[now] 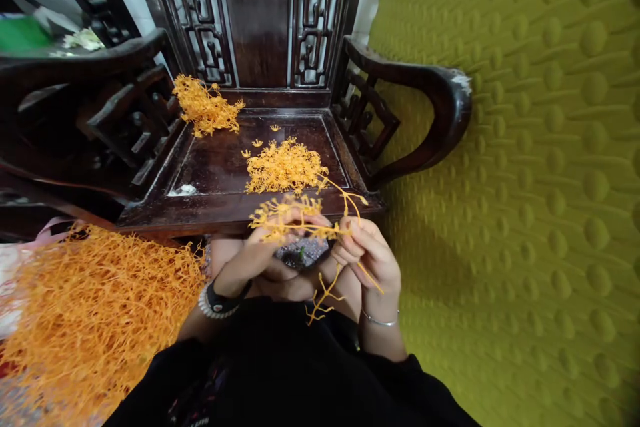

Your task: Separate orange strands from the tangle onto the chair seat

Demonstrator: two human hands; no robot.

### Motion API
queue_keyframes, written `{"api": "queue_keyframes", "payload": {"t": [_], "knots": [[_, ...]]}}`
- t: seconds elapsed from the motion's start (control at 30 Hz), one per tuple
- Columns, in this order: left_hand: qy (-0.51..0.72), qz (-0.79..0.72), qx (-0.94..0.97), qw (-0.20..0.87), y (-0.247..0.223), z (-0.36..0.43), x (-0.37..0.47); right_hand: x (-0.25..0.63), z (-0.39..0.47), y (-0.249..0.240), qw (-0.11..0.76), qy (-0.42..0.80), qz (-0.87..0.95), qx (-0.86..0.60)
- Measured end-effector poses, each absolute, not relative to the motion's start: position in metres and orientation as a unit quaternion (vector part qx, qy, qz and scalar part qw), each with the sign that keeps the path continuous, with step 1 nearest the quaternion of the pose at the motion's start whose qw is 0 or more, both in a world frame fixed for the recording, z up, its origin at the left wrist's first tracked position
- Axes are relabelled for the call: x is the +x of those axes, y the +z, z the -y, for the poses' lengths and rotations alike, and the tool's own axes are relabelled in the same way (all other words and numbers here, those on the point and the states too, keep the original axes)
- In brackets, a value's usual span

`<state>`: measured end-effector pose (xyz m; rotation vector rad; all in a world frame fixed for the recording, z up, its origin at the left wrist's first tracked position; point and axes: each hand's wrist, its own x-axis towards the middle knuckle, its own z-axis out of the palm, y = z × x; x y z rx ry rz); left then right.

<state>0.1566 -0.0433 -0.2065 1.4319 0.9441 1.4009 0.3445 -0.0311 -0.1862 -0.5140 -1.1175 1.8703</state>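
Branched orange plastic sprig (300, 223) pinched between left hand (260, 250) and right hand (367, 253), small orange pieces (285, 167) heaped on dark carved wooden chair (210, 167), large orange tangle (95, 307) piled at left

Orange plastic sprigs (285, 167) are seen on a dark brown carved chair (220, 167); the wall (525, 147) is olive-yellow, patterned with raised dots.

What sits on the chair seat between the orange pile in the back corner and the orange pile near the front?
In the head view, a few loose orange bits lie between the corner pile and the front pile; otherwise bare dark wooden seat.
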Motion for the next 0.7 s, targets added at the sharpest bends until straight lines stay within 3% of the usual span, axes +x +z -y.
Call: {"api": "queue_keyframes", "payload": {"t": [0.17,0.53,0.7], "knots": [[0.532,-0.264,0.539,0.597,-0.209,0.048,0.176,0.333,0.03,-0.191,0.466,0.758,0.39,-0.237],[0.709,-0.371,0.423,0.426,-0.221,0.037,0.197,0.332,0.032,-0.207,0.466,0.715,0.441,-0.277],[0.701,-0.406,0.351,0.47,-0.225,0.033,0.199,0.326,0.037,-0.21,0.422,0.739,0.448,-0.273]]}}
